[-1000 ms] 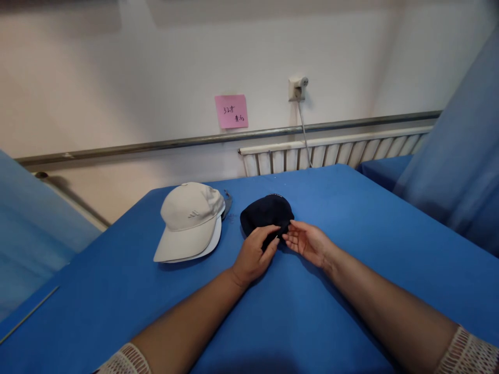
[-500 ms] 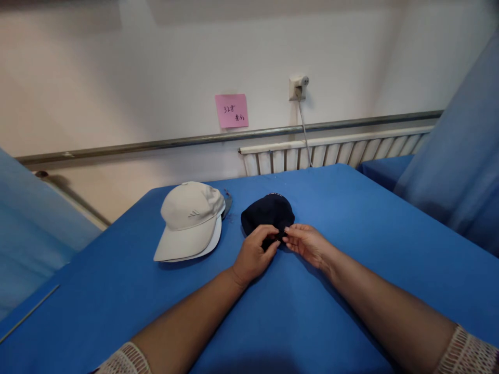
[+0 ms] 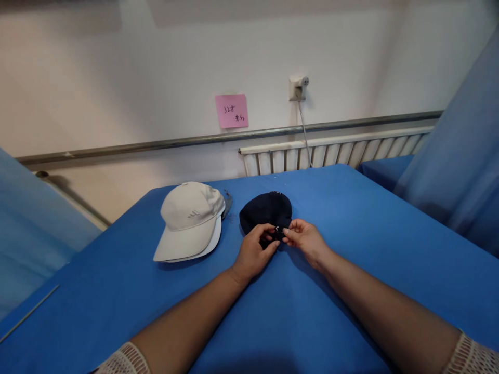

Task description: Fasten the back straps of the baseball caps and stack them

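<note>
A dark navy cap [image 3: 265,210] lies on the blue-covered table [image 3: 312,311], its near edge between my two hands. My left hand [image 3: 255,252] is closed on that near edge, thumb and fingers pinching from the left. From the right, my right hand [image 3: 306,240] pinches the same edge at a dark strap-like part. A small shiny piece, perhaps a buckle [image 3: 277,229], shows between my fingertips. The inside of the cap is mostly hidden. Left of it sits a stack of pale caps [image 3: 191,210], the top one beige with a three-stripe mark.
Behind the table run a metal rail [image 3: 156,147] and a white radiator [image 3: 331,150]. A pink note [image 3: 232,111] and a socket with a plugged cord [image 3: 298,89] are on the wall. Blue curtains [image 3: 456,150] hang at both sides. A thin rod [image 3: 29,314] lies at left.
The navy cap has shifted slightly left and turned a little. My right fingers have changed their pinch, and a shiny piece now shows between the hands.
</note>
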